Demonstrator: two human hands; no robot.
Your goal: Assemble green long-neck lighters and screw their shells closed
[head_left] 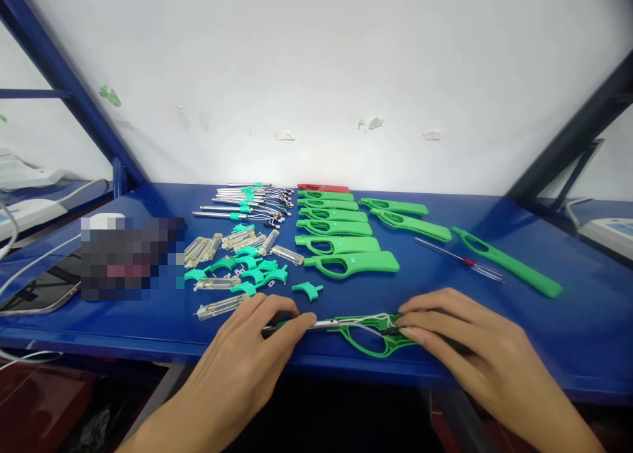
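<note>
Near the table's front edge lies an open green lighter shell (368, 341), with a white wire and a clear tube running inside it. My left hand (257, 347) is closed round a metal nozzle rod (324, 324), whose tip end meets the left end of the shell. At the shell's right part, my right hand (465, 337) has its fingers pressed together at a small black part (390, 332) and the shell's rim. The right portion of the shell is hidden under that hand.
Green shells (370, 263) are lined up behind, with a red one (324, 188) at the back. Left of them are clear fuel tanks (222, 306), teal triggers (307, 289) and wired metal rods (217, 214). A screwdriver (465, 262) lies at right, a phone (44, 285) at far left.
</note>
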